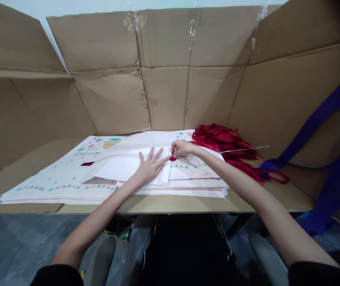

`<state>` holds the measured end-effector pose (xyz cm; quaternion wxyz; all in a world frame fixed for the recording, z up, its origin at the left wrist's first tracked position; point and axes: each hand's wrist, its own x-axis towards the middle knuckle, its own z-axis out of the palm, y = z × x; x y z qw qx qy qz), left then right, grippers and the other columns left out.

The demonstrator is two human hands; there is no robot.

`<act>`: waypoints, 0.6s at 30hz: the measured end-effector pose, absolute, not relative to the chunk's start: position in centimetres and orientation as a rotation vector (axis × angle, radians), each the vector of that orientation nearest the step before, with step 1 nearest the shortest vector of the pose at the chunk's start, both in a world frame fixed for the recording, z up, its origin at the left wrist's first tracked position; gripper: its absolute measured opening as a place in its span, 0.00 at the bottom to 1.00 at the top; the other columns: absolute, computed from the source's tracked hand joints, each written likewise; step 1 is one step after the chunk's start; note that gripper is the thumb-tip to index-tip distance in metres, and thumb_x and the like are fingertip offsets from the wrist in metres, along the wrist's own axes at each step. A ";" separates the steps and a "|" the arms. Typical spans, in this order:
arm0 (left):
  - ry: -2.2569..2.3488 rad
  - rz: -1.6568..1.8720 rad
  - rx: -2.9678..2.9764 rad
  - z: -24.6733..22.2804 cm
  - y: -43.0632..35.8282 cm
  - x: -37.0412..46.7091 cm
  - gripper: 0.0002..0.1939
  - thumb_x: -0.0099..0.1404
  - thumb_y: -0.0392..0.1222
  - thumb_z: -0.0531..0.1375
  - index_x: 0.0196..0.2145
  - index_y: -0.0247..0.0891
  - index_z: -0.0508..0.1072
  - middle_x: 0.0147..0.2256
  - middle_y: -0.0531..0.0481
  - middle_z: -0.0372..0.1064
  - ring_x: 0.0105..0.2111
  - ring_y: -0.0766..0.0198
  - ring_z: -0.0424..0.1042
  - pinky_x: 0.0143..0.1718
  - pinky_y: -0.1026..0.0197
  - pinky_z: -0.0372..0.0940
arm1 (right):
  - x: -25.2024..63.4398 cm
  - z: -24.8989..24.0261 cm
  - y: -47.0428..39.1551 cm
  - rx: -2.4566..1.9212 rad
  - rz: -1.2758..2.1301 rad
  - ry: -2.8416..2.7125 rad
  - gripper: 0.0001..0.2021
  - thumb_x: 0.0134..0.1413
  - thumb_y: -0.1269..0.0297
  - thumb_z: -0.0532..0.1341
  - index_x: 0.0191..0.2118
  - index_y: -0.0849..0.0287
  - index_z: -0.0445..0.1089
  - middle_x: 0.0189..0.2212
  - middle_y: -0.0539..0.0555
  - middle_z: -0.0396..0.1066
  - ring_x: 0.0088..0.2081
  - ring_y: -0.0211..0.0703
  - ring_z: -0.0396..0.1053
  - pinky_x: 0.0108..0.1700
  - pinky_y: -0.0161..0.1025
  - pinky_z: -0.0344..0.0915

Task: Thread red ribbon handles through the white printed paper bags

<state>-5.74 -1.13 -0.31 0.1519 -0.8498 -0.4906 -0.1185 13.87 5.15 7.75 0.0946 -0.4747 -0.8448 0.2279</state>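
Observation:
My left hand (150, 167) lies flat with spread fingers on a white sheet (122, 169). One of its fingertips reaches a small dark red ribbon end (172, 158) at the sheet's right edge. Pinched closed over that same spot, my right hand (181, 147) grips the ribbon; its fingertips partly hide it. Beneath are stacked white printed sheets (65, 171) with colourful party patterns and the letters "RTHDAY". Another short red piece (87, 163) rests on the left stack. A thin, pale rod (244, 150) extends rightward from behind my right forearm, over the red ribbons.
A heap of dark red ribbon (223, 141) sits at the right of the wooden table (187, 204). Tall cardboard panels (164, 91) enclose the back and sides. Blue-purple strips (315, 119) hang at the right. Chair armrests (101, 260) flank my lap.

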 end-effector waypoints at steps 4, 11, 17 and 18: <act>-1.178 -0.348 -2.515 -0.5 -0.9 -5.3 0.24 0.72 0.38 0.43 0.64 0.37 0.57 0.64 0.44 0.51 0.64 0.51 0.49 0.62 0.38 0.46 | 15.4 6.6 4.5 -1.212 0.215 -2.568 0.07 0.48 0.74 0.61 0.33 0.62 0.75 0.36 0.56 0.76 0.40 0.45 0.71 0.44 0.37 0.63; -1.067 -0.438 -2.592 -0.7 -0.5 -4.9 0.25 0.72 0.41 0.44 0.61 0.26 0.59 0.62 0.37 0.53 0.63 0.54 0.52 0.63 0.49 0.50 | 17.7 3.3 2.7 -0.987 -0.010 -2.583 0.22 0.49 0.79 0.55 0.50 0.58 0.69 0.52 0.58 0.68 0.55 0.51 0.61 0.55 0.48 0.55; -1.187 -0.576 -2.569 0.4 -0.2 -4.1 0.18 0.71 0.38 0.46 0.51 0.33 0.71 0.55 0.42 0.67 0.54 0.58 0.68 0.55 0.56 0.64 | 16.6 1.2 2.2 -0.962 -0.215 -2.372 0.08 0.56 0.63 0.60 0.38 0.59 0.75 0.50 0.62 0.67 0.53 0.54 0.60 0.52 0.49 0.57; -1.189 -0.575 -2.552 0.5 -0.2 -3.9 0.17 0.70 0.36 0.47 0.49 0.34 0.72 0.54 0.42 0.68 0.52 0.58 0.69 0.53 0.56 0.65 | 16.4 0.9 2.2 -0.960 -0.235 -2.336 0.08 0.56 0.63 0.61 0.36 0.59 0.76 0.49 0.62 0.67 0.53 0.53 0.60 0.51 0.48 0.57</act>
